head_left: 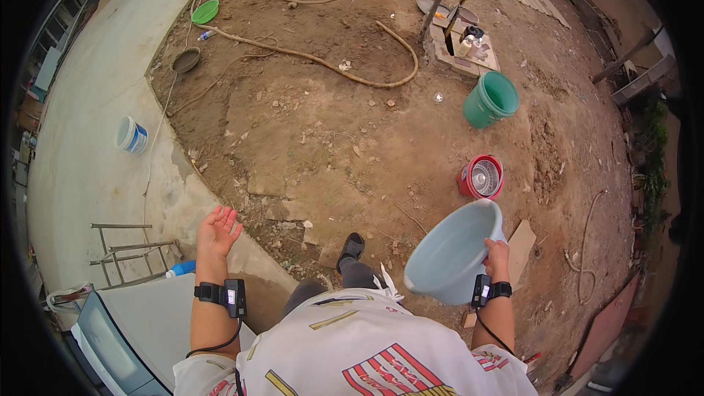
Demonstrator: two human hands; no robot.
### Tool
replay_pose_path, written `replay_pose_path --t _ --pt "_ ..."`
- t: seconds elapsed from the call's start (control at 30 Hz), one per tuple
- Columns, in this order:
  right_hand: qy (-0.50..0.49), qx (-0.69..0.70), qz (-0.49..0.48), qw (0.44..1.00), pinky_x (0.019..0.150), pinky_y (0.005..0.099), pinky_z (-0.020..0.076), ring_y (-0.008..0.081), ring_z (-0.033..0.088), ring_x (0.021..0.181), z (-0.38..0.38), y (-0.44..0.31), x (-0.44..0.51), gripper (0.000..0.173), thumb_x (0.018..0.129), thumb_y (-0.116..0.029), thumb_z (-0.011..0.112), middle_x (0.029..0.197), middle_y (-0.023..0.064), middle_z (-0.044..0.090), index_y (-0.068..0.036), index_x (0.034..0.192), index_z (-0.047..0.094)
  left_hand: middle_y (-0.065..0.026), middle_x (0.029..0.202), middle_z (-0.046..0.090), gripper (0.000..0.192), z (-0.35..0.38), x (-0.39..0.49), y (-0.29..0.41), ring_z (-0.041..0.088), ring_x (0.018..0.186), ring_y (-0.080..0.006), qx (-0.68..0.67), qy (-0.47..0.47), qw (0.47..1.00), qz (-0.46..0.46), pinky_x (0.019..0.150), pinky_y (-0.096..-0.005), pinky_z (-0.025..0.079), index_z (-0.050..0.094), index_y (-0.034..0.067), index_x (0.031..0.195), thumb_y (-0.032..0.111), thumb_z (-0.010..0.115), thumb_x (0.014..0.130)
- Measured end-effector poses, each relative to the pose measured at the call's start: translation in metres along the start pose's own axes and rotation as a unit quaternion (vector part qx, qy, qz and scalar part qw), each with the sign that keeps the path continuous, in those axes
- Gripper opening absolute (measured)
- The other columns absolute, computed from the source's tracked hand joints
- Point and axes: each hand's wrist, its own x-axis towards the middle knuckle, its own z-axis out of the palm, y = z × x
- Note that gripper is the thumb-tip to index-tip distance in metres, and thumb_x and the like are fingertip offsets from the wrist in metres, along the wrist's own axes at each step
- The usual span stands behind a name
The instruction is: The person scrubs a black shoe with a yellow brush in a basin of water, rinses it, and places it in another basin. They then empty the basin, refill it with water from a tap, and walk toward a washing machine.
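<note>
My right hand (496, 256) grips the rim of a light blue plastic basin (451, 250), which hangs tilted at my right side. No contents show in the visible part of the basin. My left hand (219, 229) is held out over the concrete edge, palm up and fingers apart, with nothing in it. Just beyond the basin stands a red bucket (465, 180) with a round perforated metal basket (484, 177) inside. Farther off is a green plastic bucket (477, 103) on the dirt.
A brown hose (316, 59) curls across the dirt toward a brick stand (459, 67) with bottles. A white bucket (130, 136) stands on the concrete (91, 121). At lower left are a metal rack (129, 247) and a white appliance (148, 308). Cardboard (521, 242) lies behind the basin.
</note>
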Motion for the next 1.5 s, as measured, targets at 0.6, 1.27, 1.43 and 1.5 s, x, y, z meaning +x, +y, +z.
replay_pose_path --t 0.6,1.27,1.43,1.5 --pt "-0.114 0.199 0.027 0.973 0.052 0.0333 0.0497 0.0238 0.06 0.072 0.118 -0.202 0.145 0.017 0.084 -0.016 0.051 0.089 0.0086 0.055 -0.008 0.097 0.047 -0.0075 0.102 0.052 0.041 0.142 0.156 0.078 0.051 0.098 -0.023 -0.032 0.075 0.997 0.004 0.088 -0.0487 0.034 0.041 0.011 0.115 0.009 0.052 0.076" --pt "-0.082 -0.108 -0.054 0.989 0.04 0.0291 0.0343 0.0184 0.044 0.048 0.151 -0.343 0.388 0.02 0.081 -0.02 0.056 0.063 0.0073 0.05 0.0 0.083 0.056 -0.0037 0.113 0.05 0.045 0.512 0.261 0.052 0.049 0.106 -0.0207 0.027 -0.071 0.994 -0.077 0.091 -0.0474 0.035 0.042 0.013 0.118 0.012 0.059 0.077" --pt "-0.159 -0.106 -0.107 0.976 0.059 0.0357 0.0442 0.0248 0.053 0.076 0.228 -0.436 0.426 0.025 0.081 -0.017 0.057 0.083 0.0113 0.057 0.003 0.096 0.056 -0.0031 0.109 0.051 0.042 0.535 0.261 0.048 0.051 0.101 -0.0205 -0.011 -0.027 0.998 -0.057 0.09 -0.0492 0.034 0.043 0.015 0.115 0.011 0.059 0.076" --pt "-0.206 -0.214 -0.241 0.924 0.063 0.0356 0.0462 0.0256 0.055 0.077 0.25 -0.473 0.419 0.027 0.081 -0.014 0.056 0.087 0.0122 0.058 0.005 0.101 0.054 -0.0022 0.109 0.052 0.04 0.537 0.268 0.044 0.05 0.101 -0.0205 0.003 -0.019 0.998 -0.052 0.09 -0.05 0.033 0.045 0.016 0.113 0.015 0.059 0.076"
